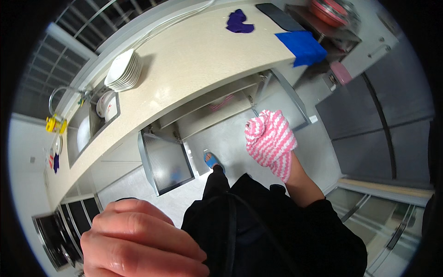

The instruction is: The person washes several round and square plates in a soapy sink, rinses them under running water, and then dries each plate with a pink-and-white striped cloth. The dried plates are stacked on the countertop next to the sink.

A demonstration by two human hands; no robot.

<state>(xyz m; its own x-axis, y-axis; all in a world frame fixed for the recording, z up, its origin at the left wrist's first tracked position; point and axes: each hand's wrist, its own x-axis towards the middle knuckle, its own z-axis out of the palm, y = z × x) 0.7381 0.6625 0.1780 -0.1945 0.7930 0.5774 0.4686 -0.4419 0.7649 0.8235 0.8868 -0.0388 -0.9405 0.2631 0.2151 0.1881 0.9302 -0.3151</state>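
A pink-and-white striped cloth [271,143] covers my right hand [268,133] down to the wrist, bunched at the finger end. The cloth hides the fingers. My right hand is in front of the open right door [282,100] of a base cabinet. Close to the camera at the lower left is my left hand [138,239], its fingers bent and side by side. Its palm is out of sight, so I cannot tell whether it holds anything. Inside the cabinet, a shelf [211,107] runs across, and a piece of pink-striped cloth [221,103] shows there.
The left cabinet door [168,162] also stands open. On the countertop [193,52] are stacked white dishes [124,71], a purple cloth [238,22], a dark mat [280,16] and a blue cloth [303,47] over the edge. Bowls [107,105] sit in the sink [74,142].
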